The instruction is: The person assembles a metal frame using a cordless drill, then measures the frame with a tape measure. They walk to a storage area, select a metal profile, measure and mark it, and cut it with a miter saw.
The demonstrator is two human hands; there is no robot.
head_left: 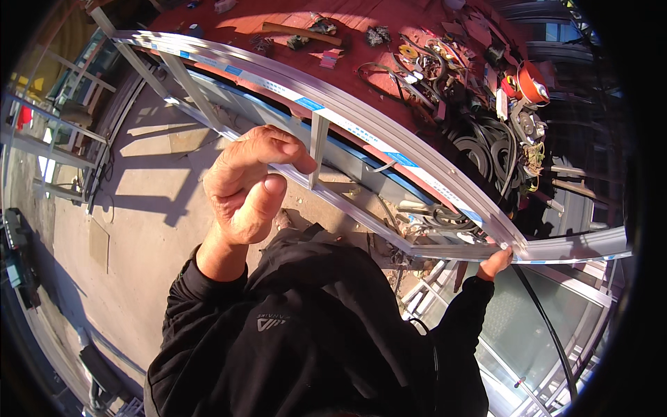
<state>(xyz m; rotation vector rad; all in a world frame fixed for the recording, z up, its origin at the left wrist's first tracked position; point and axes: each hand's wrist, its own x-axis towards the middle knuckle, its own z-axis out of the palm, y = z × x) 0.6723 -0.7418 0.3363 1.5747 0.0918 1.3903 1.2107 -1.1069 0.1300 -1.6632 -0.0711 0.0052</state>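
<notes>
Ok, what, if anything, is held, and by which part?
The right hand touches the metal frame near its right corner; hold unclear. Left hand: nothing visible.

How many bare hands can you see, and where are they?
2: the left hand is raised in front of the silvery metal frame, fingers curled; the right hand, partly hidden, is at a joint toward the frame's right end.

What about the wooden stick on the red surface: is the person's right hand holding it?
No, the wooden stick lies on the red surface, well apart from the right hand, which is at the metal frame.
</notes>
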